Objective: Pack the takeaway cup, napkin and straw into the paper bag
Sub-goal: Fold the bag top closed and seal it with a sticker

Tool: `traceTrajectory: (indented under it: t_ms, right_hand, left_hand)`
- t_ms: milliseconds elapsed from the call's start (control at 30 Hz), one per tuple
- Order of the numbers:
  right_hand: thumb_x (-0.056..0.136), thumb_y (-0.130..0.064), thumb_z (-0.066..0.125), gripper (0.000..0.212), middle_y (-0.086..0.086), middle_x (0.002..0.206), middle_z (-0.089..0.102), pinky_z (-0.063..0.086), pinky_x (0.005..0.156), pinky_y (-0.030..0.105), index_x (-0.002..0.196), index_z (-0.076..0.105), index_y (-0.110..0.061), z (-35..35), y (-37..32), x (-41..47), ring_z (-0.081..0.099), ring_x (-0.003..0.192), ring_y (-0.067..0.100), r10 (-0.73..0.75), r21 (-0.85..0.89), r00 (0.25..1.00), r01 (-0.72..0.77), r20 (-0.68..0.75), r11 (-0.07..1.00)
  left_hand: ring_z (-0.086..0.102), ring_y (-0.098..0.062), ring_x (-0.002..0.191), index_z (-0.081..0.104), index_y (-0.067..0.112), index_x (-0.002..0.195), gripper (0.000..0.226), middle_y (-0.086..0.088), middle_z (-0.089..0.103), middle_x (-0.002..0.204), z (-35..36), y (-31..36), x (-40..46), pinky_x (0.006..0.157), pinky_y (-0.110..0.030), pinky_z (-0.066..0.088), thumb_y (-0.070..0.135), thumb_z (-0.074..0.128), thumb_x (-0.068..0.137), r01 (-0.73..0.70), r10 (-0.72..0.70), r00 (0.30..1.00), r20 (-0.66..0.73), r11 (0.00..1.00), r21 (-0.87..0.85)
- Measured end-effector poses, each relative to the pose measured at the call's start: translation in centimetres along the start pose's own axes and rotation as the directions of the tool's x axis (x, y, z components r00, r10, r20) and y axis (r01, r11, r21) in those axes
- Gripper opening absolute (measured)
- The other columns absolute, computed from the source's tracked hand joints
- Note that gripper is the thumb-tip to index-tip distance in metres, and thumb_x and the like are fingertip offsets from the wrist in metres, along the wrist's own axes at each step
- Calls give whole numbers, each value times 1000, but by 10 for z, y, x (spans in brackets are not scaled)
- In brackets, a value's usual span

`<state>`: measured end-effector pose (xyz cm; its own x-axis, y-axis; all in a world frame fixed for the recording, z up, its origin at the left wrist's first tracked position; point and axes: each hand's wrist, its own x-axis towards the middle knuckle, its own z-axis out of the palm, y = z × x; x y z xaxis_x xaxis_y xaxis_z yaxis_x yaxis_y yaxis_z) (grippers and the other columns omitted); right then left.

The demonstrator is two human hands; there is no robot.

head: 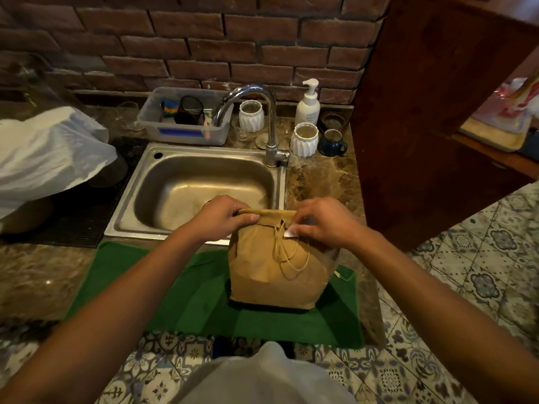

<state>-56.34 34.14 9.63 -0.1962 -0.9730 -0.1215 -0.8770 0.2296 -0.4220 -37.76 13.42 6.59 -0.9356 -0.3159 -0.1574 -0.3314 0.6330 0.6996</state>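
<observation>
The left hand (224,219) pinches the folded top of the paper bag (277,266), which stands upright on the green mat (151,287) on the table, while the right hand (326,223) pinches a small white slip (290,233) against the fold.

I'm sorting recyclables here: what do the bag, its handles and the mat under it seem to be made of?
Paper bag: matte brown kraft paper, judging by its creases and folded top. Handles: thin twisted cord, probably paper twine. Green mat: soft fabric, seemingly a towel or felt; no shine, slightly fuzzy surface.
</observation>
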Motion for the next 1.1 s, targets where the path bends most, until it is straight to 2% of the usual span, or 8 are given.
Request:
traceTrajectory:
  t_ms: [133,267,400,600,700,767,867,1100]
  right_hand:
    - [93,-37,70,15,-8,98,71,56,83,40,96,77,-24,6,0,6,65,89,10,19,42,999,-21,32,999]
    - [92,-31,73,11,-7,94,71,56,81,38,95,78,-22,11,-5,8,65,86,12,13,70,1000,-15,26,997]
    - [92,-30,73,12,-4,94,71,55,80,39,95,78,-20,13,-14,10,65,86,14,2,30,1000,-3,25,1000]
    - [88,-38,75,13,-10,95,70,55,81,42,97,79,-29,13,-21,8,65,87,12,24,-14,999,-24,41,1000]
    - [92,-40,70,19,-6,104,72,49,79,34,104,78,-28,13,-25,8,64,99,17,-3,-126,1000,4,1,992]
    - [93,-40,66,21,-4,105,73,43,78,32,106,77,-28,16,-30,10,64,101,18,-40,-207,998,29,-50,978]
    - [93,-43,66,22,-3,98,72,45,85,37,103,76,-27,21,-35,12,64,97,21,-79,-286,993,50,-90,957]
    - [90,-43,70,21,-2,91,70,46,76,35,98,76,-25,24,-37,8,64,90,22,-102,-319,989,61,-112,946]
  left_hand:
    - [64,-24,69,71,27,71,40,-5,68,70,0,-5,-4,64,-44,51,63,57,84,-8,8,1000,20,1000,10]
    - [65,-16,73,76,32,85,22,6,72,76,-6,2,-1,70,-45,55,50,64,88,-36,28,996,85,995,91]
    - [63,-8,74,81,24,101,26,9,74,85,-5,32,17,68,-36,50,43,64,95,-168,125,972,199,962,216]
    - [52,3,62,80,19,94,19,20,56,67,9,43,29,59,-26,34,33,67,96,-192,141,967,214,951,242]
    - [52,4,61,80,20,94,17,25,53,63,9,41,28,58,-22,32,32,67,95,-219,171,964,204,944,246]
    - [52,4,61,80,20,95,16,23,55,64,9,40,28,59,-23,32,31,68,94,-218,171,965,198,945,246]
    - [51,4,61,80,20,95,15,17,59,70,9,39,29,62,-27,34,28,68,93,-209,161,966,201,946,249]
    - [57,-1,66,79,21,103,17,18,65,76,8,39,25,63,-23,39,25,70,90,-165,116,956,268,972,167]
